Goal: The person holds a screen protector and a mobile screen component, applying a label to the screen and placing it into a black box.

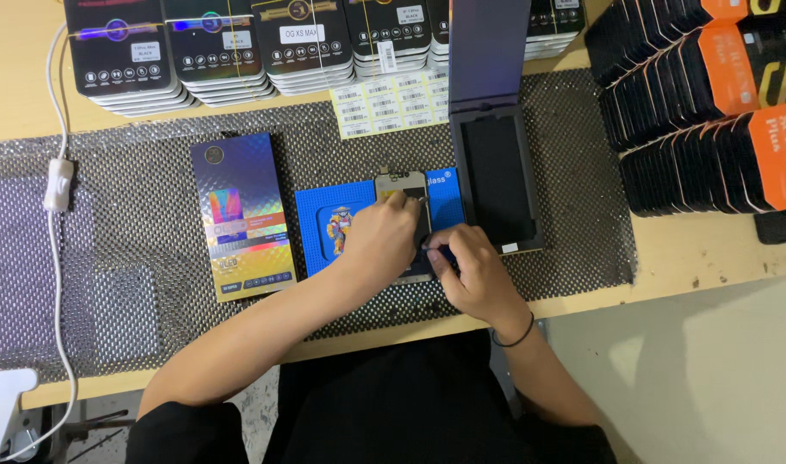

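Both forearms come up from the bottom edge, black sleeves nearest the lens; hands meet over the middle of the wooden worktop (711,249). Left to right: white cable with inline switch (58,185) trails down the far left over the dark dotted anti-slip mat (135,172); a glossy rainbow-foil rectangular box (242,215) lies flat on the mat, apart from the hands; beside it a blue rectangular work pad with a cartoon figure (324,223). On that pad lies the thin dark phone screen panel (406,185), upper end showing, lower part hidden under the hands. Left hand (380,241) rests over the panel's middle, fingertips pinched at a small yellowish tab near its top; grip narrow, closed on that tab as far as can be judged. Right hand (474,275), black band at the wrist, presses at the panel's lower right edge; grip narrow, whether it actually clamps anything cannot be told. Right of the hands: open black tray-shaped box with raised lid (496,172), empty cavity. Rear: stacks of black packaged boxes (229,43), a sheet of white barcode labels (393,103); far right, rows of black-and-orange boxes (711,103). Judgement: panel is light, stiff, thin, brittle glass with a delicate flex tail; hold by the long edges, avoid bending or pressing the face.
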